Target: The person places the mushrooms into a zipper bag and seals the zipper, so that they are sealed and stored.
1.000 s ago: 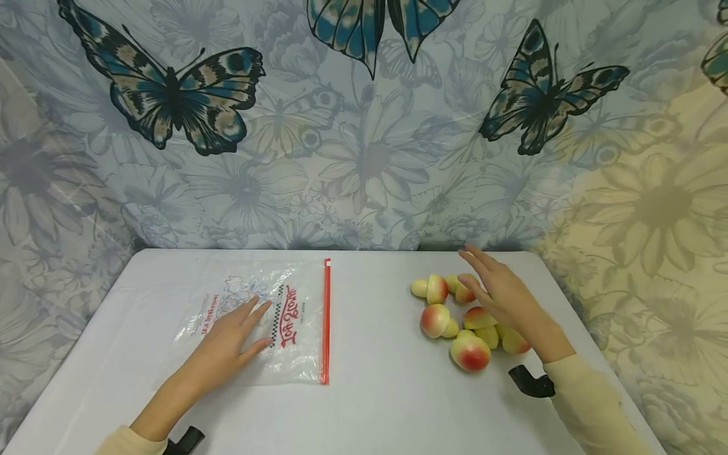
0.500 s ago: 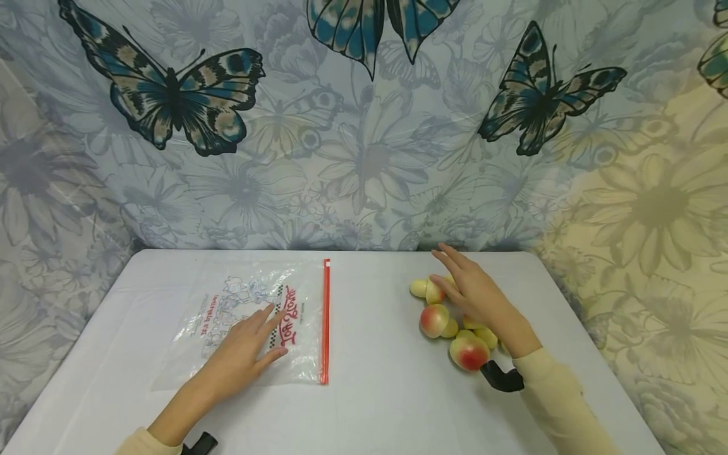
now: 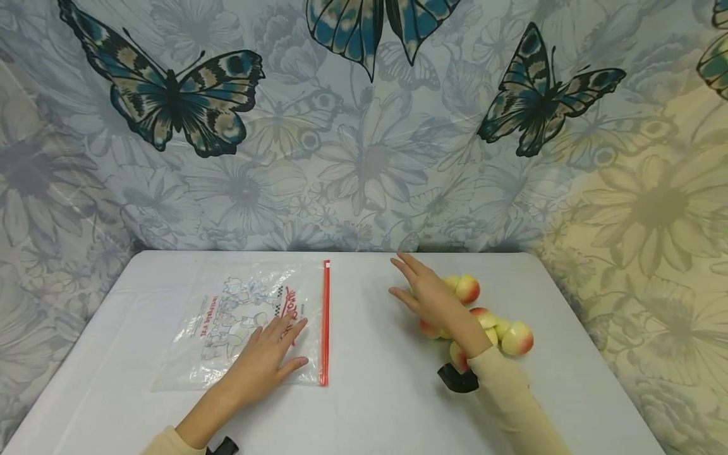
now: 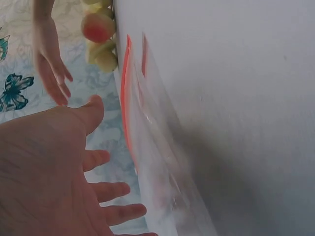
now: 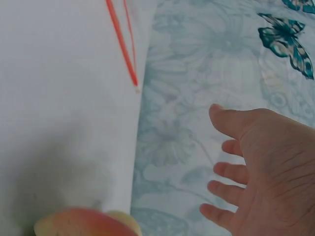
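Observation:
My left hand (image 3: pixel 264 357) hovers with spread fingers over a clear plastic zip bag (image 3: pixel 244 297) on the left of the table. The bag lies flat, printed with red lettering and blue line drawings, and a red zip strip (image 3: pixel 327 322) runs down its right edge. My right hand (image 3: pixel 435 303), fingers extended, is over a cluster of yellow-and-red mushroom-shaped pieces (image 3: pixel 517 338) and hides part of them. In the right wrist view, one such piece (image 5: pixel 83 223) shows low in the picture, apart from the hand. Neither hand holds anything.
The white table (image 3: pixel 370 404) ends against a wall covering (image 3: pixel 370 158) with butterflies and flowers. A black wrist mount (image 3: pixel 457 379) sits under the right forearm, and another (image 3: pixel 224 446) is by the left wrist.
My right hand has moved left across the mushroom-shaped pieces, uncovering those on the right. My left hand has slid right and a little nearer over the bag. The bag and pieces stay put.

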`<state>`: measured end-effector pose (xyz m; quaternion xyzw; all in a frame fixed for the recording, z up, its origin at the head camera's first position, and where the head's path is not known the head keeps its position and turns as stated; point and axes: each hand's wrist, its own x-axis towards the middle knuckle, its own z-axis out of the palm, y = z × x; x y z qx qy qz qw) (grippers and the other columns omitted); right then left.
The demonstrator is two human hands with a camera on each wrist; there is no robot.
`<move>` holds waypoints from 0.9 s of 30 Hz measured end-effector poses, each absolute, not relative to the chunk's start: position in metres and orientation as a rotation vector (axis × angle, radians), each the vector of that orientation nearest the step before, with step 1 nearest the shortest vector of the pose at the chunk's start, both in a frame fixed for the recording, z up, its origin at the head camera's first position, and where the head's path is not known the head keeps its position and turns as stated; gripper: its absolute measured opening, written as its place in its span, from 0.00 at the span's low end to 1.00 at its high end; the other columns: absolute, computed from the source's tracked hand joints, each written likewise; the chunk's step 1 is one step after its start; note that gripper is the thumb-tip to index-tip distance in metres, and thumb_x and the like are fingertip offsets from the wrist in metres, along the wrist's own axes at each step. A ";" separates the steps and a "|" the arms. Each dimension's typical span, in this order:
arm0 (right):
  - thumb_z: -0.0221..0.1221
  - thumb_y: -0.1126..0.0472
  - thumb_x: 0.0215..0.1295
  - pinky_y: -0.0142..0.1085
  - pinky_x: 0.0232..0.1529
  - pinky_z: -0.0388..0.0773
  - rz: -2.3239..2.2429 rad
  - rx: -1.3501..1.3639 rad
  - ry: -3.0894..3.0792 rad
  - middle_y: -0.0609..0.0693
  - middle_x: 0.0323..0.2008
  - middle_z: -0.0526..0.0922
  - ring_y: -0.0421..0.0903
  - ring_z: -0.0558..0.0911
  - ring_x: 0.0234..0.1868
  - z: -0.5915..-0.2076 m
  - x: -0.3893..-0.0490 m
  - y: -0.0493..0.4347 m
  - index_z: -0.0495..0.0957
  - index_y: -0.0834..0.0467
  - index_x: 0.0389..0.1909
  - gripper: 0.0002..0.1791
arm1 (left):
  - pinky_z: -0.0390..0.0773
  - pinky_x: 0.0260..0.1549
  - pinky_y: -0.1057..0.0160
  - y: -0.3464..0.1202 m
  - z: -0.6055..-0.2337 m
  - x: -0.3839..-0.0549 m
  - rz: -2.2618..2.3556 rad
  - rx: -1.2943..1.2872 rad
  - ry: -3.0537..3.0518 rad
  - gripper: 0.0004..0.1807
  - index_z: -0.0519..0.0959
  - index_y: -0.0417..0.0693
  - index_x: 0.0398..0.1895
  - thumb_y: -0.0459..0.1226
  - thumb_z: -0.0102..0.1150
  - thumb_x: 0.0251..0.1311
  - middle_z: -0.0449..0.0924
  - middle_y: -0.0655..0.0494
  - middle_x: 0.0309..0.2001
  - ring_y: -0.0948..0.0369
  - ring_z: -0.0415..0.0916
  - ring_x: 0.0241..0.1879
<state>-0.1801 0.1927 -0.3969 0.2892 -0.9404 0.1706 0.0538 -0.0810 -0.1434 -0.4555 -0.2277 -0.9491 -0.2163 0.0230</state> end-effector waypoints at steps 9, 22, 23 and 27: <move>0.59 0.52 0.69 0.54 0.65 0.66 0.561 0.929 -2.856 0.64 0.70 0.62 0.62 0.66 0.69 -0.413 -0.181 0.164 0.63 0.65 0.70 0.34 | 0.56 0.62 0.30 -0.133 -0.462 -0.078 -0.632 -0.710 -2.976 0.37 0.63 0.47 0.73 0.52 0.57 0.65 0.57 0.38 0.73 0.37 0.55 0.71; 0.60 0.53 0.68 0.52 0.66 0.65 0.595 0.990 -2.912 0.63 0.68 0.67 0.62 0.66 0.69 -0.452 -0.185 0.122 0.68 0.65 0.66 0.31 | 0.55 0.59 0.26 -0.111 -0.464 -0.078 -0.583 -0.622 -3.066 0.34 0.66 0.57 0.72 0.56 0.55 0.64 0.59 0.37 0.71 0.33 0.54 0.69; 0.60 0.53 0.68 0.52 0.67 0.64 0.587 0.992 -2.917 0.63 0.68 0.67 0.62 0.66 0.69 -0.456 -0.187 0.120 0.68 0.65 0.66 0.31 | 0.55 0.59 0.25 -0.110 -0.464 -0.078 -0.584 -0.626 -3.063 0.34 0.67 0.58 0.71 0.56 0.56 0.64 0.59 0.37 0.71 0.33 0.54 0.69; 0.59 0.53 0.69 0.52 0.68 0.62 0.624 0.976 -2.946 0.63 0.68 0.66 0.62 0.63 0.71 -0.470 -0.192 0.112 0.68 0.65 0.67 0.30 | 0.56 0.56 0.24 -0.104 -0.464 -0.076 -0.586 -0.644 -3.051 0.33 0.68 0.58 0.70 0.55 0.57 0.63 0.60 0.36 0.71 0.32 0.55 0.69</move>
